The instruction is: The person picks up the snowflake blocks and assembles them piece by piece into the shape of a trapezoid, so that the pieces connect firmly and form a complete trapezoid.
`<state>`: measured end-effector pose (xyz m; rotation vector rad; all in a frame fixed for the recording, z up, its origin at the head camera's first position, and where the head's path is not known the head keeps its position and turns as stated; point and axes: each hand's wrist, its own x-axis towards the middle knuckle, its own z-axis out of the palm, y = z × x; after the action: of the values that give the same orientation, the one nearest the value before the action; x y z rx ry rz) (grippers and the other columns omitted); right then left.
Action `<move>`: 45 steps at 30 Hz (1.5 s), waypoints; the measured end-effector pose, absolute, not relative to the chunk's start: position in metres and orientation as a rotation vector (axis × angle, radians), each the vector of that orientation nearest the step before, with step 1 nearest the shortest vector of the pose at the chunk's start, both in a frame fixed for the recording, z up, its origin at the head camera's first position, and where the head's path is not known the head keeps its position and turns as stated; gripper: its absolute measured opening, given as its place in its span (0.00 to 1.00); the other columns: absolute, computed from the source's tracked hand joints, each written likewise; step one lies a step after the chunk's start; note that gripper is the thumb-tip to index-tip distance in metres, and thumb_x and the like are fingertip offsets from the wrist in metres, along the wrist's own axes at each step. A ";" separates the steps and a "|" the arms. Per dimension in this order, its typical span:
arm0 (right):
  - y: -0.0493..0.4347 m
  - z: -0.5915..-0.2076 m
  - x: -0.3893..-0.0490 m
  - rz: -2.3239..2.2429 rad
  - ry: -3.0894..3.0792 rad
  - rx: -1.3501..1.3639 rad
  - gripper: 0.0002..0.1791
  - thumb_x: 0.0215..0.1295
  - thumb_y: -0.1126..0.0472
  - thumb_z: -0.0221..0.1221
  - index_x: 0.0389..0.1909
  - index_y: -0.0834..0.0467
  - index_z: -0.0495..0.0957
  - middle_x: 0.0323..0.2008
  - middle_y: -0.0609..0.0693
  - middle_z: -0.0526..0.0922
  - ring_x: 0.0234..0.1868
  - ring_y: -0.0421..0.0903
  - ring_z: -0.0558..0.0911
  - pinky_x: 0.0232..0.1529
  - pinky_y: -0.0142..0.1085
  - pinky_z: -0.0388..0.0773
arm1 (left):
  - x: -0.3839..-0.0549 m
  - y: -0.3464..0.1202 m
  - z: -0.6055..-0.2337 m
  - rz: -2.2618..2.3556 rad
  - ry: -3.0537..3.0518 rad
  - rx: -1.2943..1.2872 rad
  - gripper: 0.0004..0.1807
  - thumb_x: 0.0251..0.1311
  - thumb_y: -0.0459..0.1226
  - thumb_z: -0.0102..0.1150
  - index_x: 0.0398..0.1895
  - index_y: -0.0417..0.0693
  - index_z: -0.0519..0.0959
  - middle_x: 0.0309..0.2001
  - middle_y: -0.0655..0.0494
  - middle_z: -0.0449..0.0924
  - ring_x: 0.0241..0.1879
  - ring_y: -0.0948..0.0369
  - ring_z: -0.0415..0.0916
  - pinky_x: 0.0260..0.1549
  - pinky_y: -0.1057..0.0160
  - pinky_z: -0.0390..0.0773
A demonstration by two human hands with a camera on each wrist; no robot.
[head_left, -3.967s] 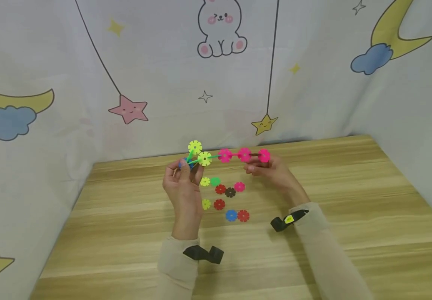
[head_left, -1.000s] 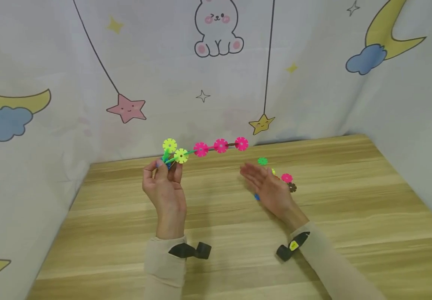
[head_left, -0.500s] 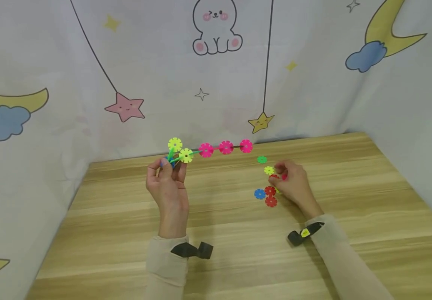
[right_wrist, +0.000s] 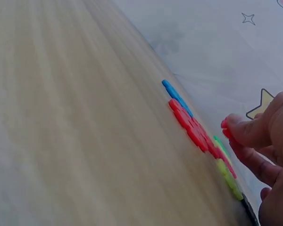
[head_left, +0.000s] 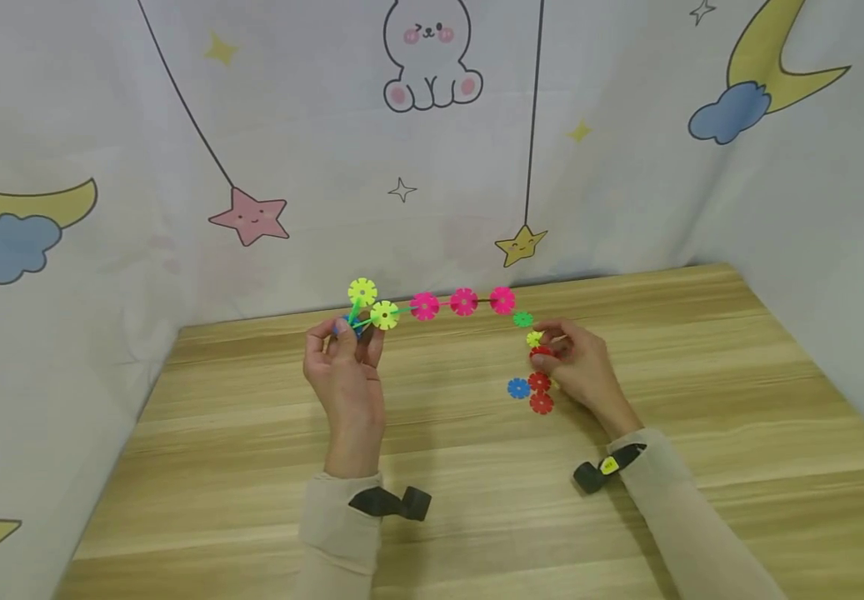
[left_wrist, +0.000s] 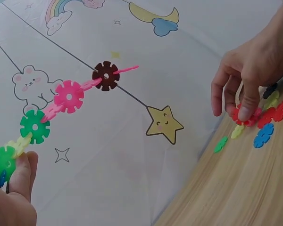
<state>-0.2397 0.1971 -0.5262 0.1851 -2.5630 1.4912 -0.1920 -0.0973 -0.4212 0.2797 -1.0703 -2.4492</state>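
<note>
My left hand point(head_left: 349, 383) grips the blue end of a chain of slotted snowflake discs point(head_left: 464, 302), raised above the table. The chain stretches rightward in yellow, green, pink and brown discs, with a pink one at its far end. My right hand point(head_left: 587, 367) pinches a red snowflake disc point(left_wrist: 237, 115) between thumb and fingers, over the loose pile. In the right wrist view this red disc point(right_wrist: 225, 126) shows at the thumb tip, apart from the row of discs. Part of the pile is hidden behind the right hand.
Loose discs lie on the wooden table point(head_left: 252, 500): a green one point(head_left: 523, 319), a yellow one point(head_left: 533, 339), a blue one point(head_left: 518, 388), red ones point(head_left: 541, 403) and a dark one point(left_wrist: 270, 90). A printed cloth point(head_left: 312, 150) hangs behind the table.
The loose discs have shifted from mid-table to the right. My right hand has gone from the chain's end to the pile and picked up a red disc. My left hand keeps the chain.
</note>
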 end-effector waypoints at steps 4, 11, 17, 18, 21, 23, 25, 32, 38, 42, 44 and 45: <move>0.202 -0.514 -0.238 1.612 -2.453 0.161 0.20 0.67 0.65 0.73 0.58 0.61 0.84 0.49 0.59 0.89 0.42 0.39 0.87 0.39 0.25 0.84 | -0.193 -0.096 -0.421 -2.469 -1.098 0.243 0.04 0.82 0.32 0.50 0.47 0.43 0.75 0.42 0.50 0.85 0.39 0.60 0.91 0.48 0.64 0.91; 0.203 -0.475 -0.230 1.690 -2.270 0.104 0.18 0.67 0.56 0.75 0.54 0.61 0.88 0.40 0.39 0.92 0.42 0.32 0.88 0.41 0.23 0.83 | -0.189 -0.086 -0.423 -2.528 -1.215 0.179 0.17 0.83 0.31 0.48 0.67 0.44 0.79 0.44 0.53 0.83 0.39 0.62 0.88 0.48 0.67 0.90; 0.188 -0.427 -0.227 1.888 -1.886 0.244 0.16 0.66 0.68 0.73 0.53 0.69 0.87 0.38 0.35 0.93 0.41 0.33 0.91 0.50 0.25 0.88 | -0.183 -0.076 -0.426 -2.565 -1.344 0.088 0.20 0.84 0.30 0.44 0.69 0.46 0.81 0.48 0.53 0.81 0.44 0.62 0.87 0.53 0.63 0.89; 0.184 -0.419 -0.226 1.907 -1.836 0.286 0.15 0.66 0.69 0.72 0.53 0.69 0.87 0.39 0.37 0.94 0.41 0.34 0.92 0.51 0.26 0.88 | -0.182 -0.075 -0.427 -2.569 -1.371 0.070 0.20 0.84 0.30 0.44 0.69 0.46 0.81 0.48 0.53 0.80 0.44 0.63 0.87 0.52 0.63 0.89; 0.175 -0.399 -0.221 1.958 -1.735 0.417 0.12 0.66 0.72 0.71 0.48 0.70 0.87 0.39 0.42 0.94 0.40 0.38 0.93 0.51 0.30 0.90 | -0.178 -0.072 -0.428 -2.579 -1.453 0.023 0.21 0.84 0.29 0.43 0.68 0.46 0.81 0.46 0.54 0.78 0.43 0.63 0.87 0.52 0.62 0.90; 0.170 -0.391 -0.216 1.990 -1.721 0.466 0.09 0.65 0.72 0.71 0.45 0.70 0.87 0.38 0.44 0.94 0.40 0.40 0.94 0.50 0.32 0.90 | -0.176 -0.070 -0.428 -2.590 -1.487 0.004 0.20 0.84 0.29 0.42 0.68 0.45 0.81 0.45 0.55 0.77 0.44 0.62 0.87 0.51 0.62 0.90; 0.167 -0.386 -0.211 2.008 -1.744 0.479 0.07 0.65 0.73 0.70 0.43 0.68 0.87 0.37 0.44 0.94 0.39 0.41 0.94 0.50 0.32 0.91 | -0.176 -0.068 -0.429 -2.597 -1.510 -0.014 0.20 0.84 0.30 0.41 0.68 0.45 0.80 0.44 0.55 0.78 0.43 0.61 0.87 0.51 0.61 0.91; 0.156 -0.390 -0.209 1.957 -1.973 0.403 0.06 0.67 0.71 0.71 0.43 0.64 0.87 0.37 0.38 0.92 0.40 0.37 0.92 0.47 0.28 0.90 | -0.174 -0.063 -0.433 -2.629 -1.537 -0.027 0.23 0.78 0.30 0.38 0.65 0.47 0.80 0.41 0.56 0.79 0.40 0.62 0.84 0.46 0.60 0.92; 0.146 -0.397 -0.211 1.962 -2.027 0.476 0.10 0.67 0.68 0.72 0.47 0.68 0.88 0.37 0.39 0.93 0.39 0.42 0.92 0.44 0.31 0.90 | -0.172 -0.060 -0.435 -2.650 -1.585 -0.046 0.26 0.71 0.29 0.33 0.61 0.40 0.80 0.47 0.56 0.81 0.40 0.62 0.84 0.47 0.59 0.92; 0.143 -0.399 -0.211 1.998 -2.014 0.530 0.11 0.69 0.69 0.70 0.49 0.69 0.87 0.38 0.40 0.93 0.42 0.42 0.92 0.48 0.33 0.91 | -0.172 -0.057 -0.434 -2.659 -1.595 -0.038 0.24 0.73 0.31 0.33 0.55 0.41 0.82 0.45 0.56 0.81 0.39 0.62 0.83 0.47 0.58 0.92; 0.142 -0.399 -0.211 1.997 -2.024 0.535 0.12 0.69 0.70 0.70 0.50 0.69 0.87 0.39 0.39 0.93 0.43 0.41 0.92 0.50 0.32 0.91 | -0.172 -0.056 -0.434 -2.659 -1.597 -0.014 0.21 0.78 0.34 0.36 0.52 0.42 0.83 0.43 0.57 0.81 0.39 0.62 0.82 0.46 0.59 0.92; 0.141 -0.399 -0.211 1.993 -2.035 0.531 0.12 0.68 0.70 0.70 0.50 0.69 0.87 0.39 0.38 0.93 0.43 0.41 0.92 0.50 0.32 0.90 | -0.172 -0.055 -0.434 -2.656 -1.597 0.004 0.19 0.80 0.36 0.38 0.51 0.43 0.83 0.42 0.57 0.81 0.39 0.62 0.82 0.45 0.60 0.92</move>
<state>-0.2108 0.1413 -0.3990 0.5306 -2.0351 1.9933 -0.1716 -0.0552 -0.4342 0.0040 -1.5971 -2.6562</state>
